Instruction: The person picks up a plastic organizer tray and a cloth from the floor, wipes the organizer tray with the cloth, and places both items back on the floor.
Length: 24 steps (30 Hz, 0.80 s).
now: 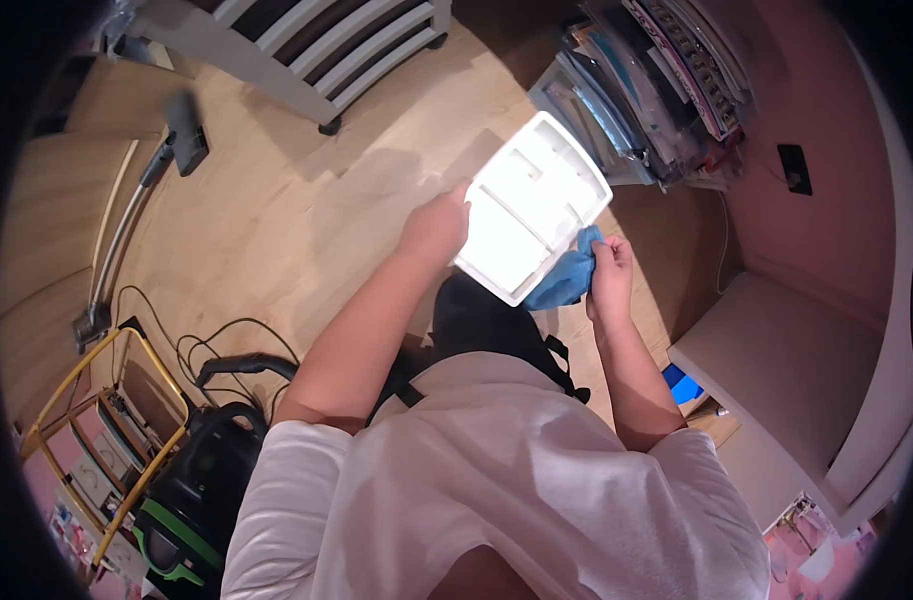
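Note:
A white divided tray (512,235) is held up in front of my body, tilted, with its compartments facing me. My left hand (440,226) is closed on the tray's left edge. At the tray's lower right, my right hand (611,272) pinches a blue cloth (565,281). The cloth hangs along the tray's lower right edge, and part of it lies behind that edge.
A vacuum cleaner (202,475) with a hose stands lower left, beside a yellow-framed rack (52,425). Its floor head (185,140) is upper left. A grey slatted unit (317,50) stands at the top. Stacked books and folders (667,85) are upper right, above a pale desk (787,365).

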### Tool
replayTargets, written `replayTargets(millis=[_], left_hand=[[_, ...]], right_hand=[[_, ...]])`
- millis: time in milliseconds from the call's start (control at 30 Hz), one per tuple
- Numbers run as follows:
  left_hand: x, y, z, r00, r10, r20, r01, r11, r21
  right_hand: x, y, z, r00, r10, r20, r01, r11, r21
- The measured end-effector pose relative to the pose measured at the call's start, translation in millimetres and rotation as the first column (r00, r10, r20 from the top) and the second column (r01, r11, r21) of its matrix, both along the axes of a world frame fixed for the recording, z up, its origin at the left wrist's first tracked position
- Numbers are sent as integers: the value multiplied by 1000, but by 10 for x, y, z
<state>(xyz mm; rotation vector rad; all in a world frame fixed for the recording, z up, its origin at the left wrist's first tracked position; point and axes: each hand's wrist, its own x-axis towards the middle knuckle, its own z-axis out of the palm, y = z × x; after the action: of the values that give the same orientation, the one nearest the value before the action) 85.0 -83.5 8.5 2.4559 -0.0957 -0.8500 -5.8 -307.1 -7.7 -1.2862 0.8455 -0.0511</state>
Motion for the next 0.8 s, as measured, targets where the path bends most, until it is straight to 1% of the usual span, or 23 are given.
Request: replayTargets(millis=[33, 100, 133, 233, 267, 367, 400, 433, 500, 533, 633, 667, 767, 800], left_hand=[[-56, 100, -26, 1000, 27, 15, -28, 999, 32], [-176, 305, -24, 988, 151, 8, -152, 987, 47], [-229, 402, -29, 977, 213, 5, -213, 976, 53], [-333, 734, -58, 950, 309, 37, -311, 949, 51], [-355, 830, -47, 944, 327, 48, -330, 942, 61], [-431, 1069, -40, 921, 383, 76, -388, 918, 80], [-470, 1132, -63, 913, 400, 82, -407, 910, 81], [-497, 1197, -72, 903, 420, 88, -427, 901, 82], [-506, 1252, -32, 889, 458, 29, -458, 885, 78], [-504, 1271, -18, 880, 474, -2, -473, 878, 76], [-451, 1324, -21, 848, 528, 45, -527, 849, -22], [-408, 1336, -41, 830, 549, 96, -539, 835, -112], [-203, 1362, -89, 838, 533, 116, -491, 830, -263], [-189, 1354, -118, 833, 549, 71, -510, 810, -289]], right_hand=[[73, 96, -26, 999, 28, 23, -27, 1000, -14], [236, 295, -113, 994, 80, 73, -77, 996, -42], [318, 360, -261, 986, 156, 58, -148, 981, -129], [587, 687, -348, 940, 330, 86, -303, 925, -229], [666, 801, -329, 937, 335, 98, -324, 939, -112], [873, 1114, -246, 888, 460, 24, -454, 883, -118], [933, 1206, -320, 865, 501, 29, -486, 851, -198], [968, 1287, -330, 823, 568, -1, -531, 770, -354], [1066, 1516, -153, 734, 673, -90, -566, 533, -629], [1095, 1614, -13, 680, 696, -231, -649, 424, -631], [1069, 1681, -127, 573, 779, -256, -523, 107, -845], [1039, 1686, 19, 527, 744, -411, -561, -59, -826], [987, 1653, 14, 592, 680, -434, -510, -101, -854], [1003, 1661, -72, 609, 688, -394, -464, -94, -881]])
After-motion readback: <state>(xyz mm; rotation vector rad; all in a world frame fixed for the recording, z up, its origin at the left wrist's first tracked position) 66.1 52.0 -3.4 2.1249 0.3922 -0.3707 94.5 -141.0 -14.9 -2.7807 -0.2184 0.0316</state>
